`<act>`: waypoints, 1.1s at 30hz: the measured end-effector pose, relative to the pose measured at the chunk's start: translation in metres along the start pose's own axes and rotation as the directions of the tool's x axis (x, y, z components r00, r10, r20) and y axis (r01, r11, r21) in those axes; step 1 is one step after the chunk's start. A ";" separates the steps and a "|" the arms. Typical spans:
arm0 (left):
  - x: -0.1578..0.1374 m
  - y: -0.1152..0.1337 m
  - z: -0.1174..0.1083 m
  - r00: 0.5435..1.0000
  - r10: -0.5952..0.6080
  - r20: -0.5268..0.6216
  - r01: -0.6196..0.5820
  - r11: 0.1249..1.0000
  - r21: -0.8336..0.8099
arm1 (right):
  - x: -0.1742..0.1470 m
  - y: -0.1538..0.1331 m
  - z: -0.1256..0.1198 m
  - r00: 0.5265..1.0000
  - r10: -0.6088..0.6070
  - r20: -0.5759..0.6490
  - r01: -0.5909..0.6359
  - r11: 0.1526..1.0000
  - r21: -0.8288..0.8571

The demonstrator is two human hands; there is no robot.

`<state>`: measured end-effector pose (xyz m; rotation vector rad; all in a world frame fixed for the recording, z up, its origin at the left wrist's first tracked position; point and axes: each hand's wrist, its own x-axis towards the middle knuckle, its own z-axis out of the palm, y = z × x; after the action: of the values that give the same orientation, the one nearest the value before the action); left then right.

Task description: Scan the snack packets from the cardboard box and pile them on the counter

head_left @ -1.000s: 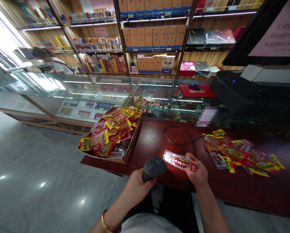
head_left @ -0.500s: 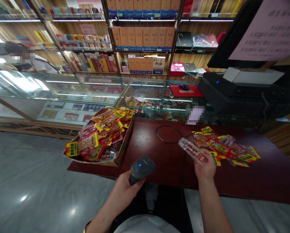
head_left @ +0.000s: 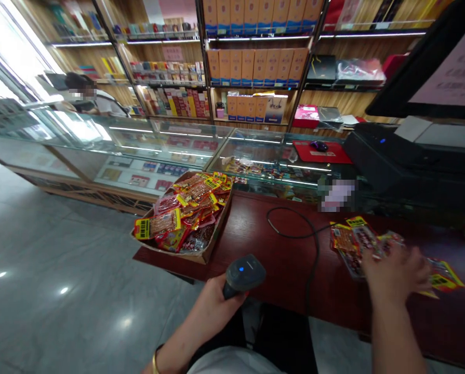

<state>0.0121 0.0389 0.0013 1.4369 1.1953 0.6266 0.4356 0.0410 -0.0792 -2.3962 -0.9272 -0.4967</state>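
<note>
My left hand [head_left: 218, 306] is wrapped round the handle of a dark barcode scanner [head_left: 244, 275], which shows a small blue light and points away from me over the table edge. On the right, my right hand [head_left: 396, 272] lies over a loose pile of snack packets [head_left: 343, 239], its fingers spread and slightly blurred. A clear packet with dark print [head_left: 352, 262] lies by its thumb. The hand hides part of the pile. An open cardboard box [head_left: 206, 255] on the left of the table is heaped with red and yellow snack packets [head_left: 195, 195].
A black cable [head_left: 316, 249] loops across the dark red table [head_left: 255, 218]. Behind stand a glass display counter [head_left: 170, 140], a red mouse pad [head_left: 339, 153] and a monitor [head_left: 403, 78]. Boxed goods fill the back shelves. A person [head_left: 107, 104] is at the far left.
My right hand has moved right from holding the clear packet up to resting spread over the pile, where that packet now lies. My left hand still holds the scanner. The view has shifted left.
</note>
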 end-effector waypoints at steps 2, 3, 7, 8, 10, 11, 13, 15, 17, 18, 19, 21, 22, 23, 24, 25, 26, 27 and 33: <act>0.000 -0.002 -0.002 1.000 -0.010 -0.010 0.010 1.000 -0.003 | -0.007 -0.017 0.006 0.987 -0.107 0.124 0.114 0.992 -0.048; 0.000 -0.002 -0.002 1.000 -0.015 -0.011 0.015 1.000 0.000 | -0.007 -0.023 0.010 0.970 -0.121 0.211 0.140 0.987 -0.074; 0.003 -0.003 -0.002 1.000 -0.020 0.011 0.020 1.000 0.016 | 0.003 -0.015 0.025 0.898 -0.050 0.438 0.130 0.979 -0.155; 0.004 -0.003 -0.002 1.000 -0.020 0.016 0.019 1.000 0.019 | 0.006 -0.008 0.027 0.896 -0.035 0.444 0.117 0.980 -0.161; 0.005 -0.003 0.000 0.999 -0.023 0.022 0.022 0.999 0.029 | 0.013 0.007 0.027 0.900 -0.020 0.435 0.100 0.982 -0.163; 0.005 -0.003 0.001 0.999 -0.027 0.022 0.026 0.999 0.034 | 0.016 0.015 0.026 0.903 -0.016 0.429 0.095 0.982 -0.163; 0.004 -0.002 0.002 0.999 -0.039 0.022 0.038 0.998 0.042 | 0.023 0.031 0.023 0.909 -0.003 0.417 0.081 0.982 -0.169; 0.003 -0.002 0.003 0.999 -0.048 0.018 0.048 0.998 0.040 | 0.030 0.046 0.021 0.913 0.022 0.407 0.053 0.984 -0.172; 0.002 -0.002 0.003 0.999 -0.049 0.014 0.048 0.998 0.026 | 0.038 0.059 0.019 0.914 0.055 0.402 0.005 0.989 -0.147; 0.001 -0.002 0.002 0.999 -0.045 0.013 0.045 0.999 0.017 | 0.042 0.064 0.019 0.911 0.081 0.405 -0.032 0.992 -0.125; 0.001 -0.002 0.001 0.999 -0.039 0.011 0.039 0.999 0.009 | 0.046 0.067 0.019 0.908 0.103 0.406 -0.067 0.992 -0.102; 0.000 -0.002 -0.001 1.000 -0.022 0.011 0.022 1.000 0.002 | 0.049 0.062 0.018 0.926 0.098 0.364 -0.080 0.995 -0.064; -0.001 -0.002 -0.003 1.000 -0.012 0.012 0.012 1.000 0.002 | 0.048 0.053 0.017 0.948 0.057 0.314 -0.045 0.998 -0.044; -0.002 -0.001 -0.005 1.000 -0.002 0.011 0.002 1.000 0.002 | 0.044 0.037 0.015 0.968 -0.016 0.249 0.020 1.000 -0.015; -0.003 0.000 -0.007 1.000 0.011 0.008 -0.011 1.000 0.001 | 0.038 0.016 0.012 0.976 -0.118 0.183 0.114 0.993 0.032; -0.005 0.002 -0.008 1.000 0.025 0.007 -0.025 1.000 -0.001 | 0.029 -0.010 0.008 0.965 -0.228 0.127 0.216 0.971 0.100; -0.007 0.004 -0.010 0.999 0.042 0.005 -0.042 0.999 -0.003 | 0.017 -0.040 0.004 0.935 -0.342 0.097 0.319 0.927 0.198; -0.009 0.006 -0.011 0.998 0.061 0.006 -0.061 0.998 -0.005 | 0.003 -0.074 -0.002 0.881 -0.463 0.093 0.411 0.850 0.330; -0.024 0.012 -0.019 0.994 0.102 -0.025 -0.102 0.995 -0.007 | -0.082 -0.278 -0.030 0.404 -0.904 0.142 0.537 0.360 0.763</act>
<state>-0.0091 0.0260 0.0232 1.4947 1.1428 0.7210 0.1792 0.1567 -0.0039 -1.3096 -2.1458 0.2640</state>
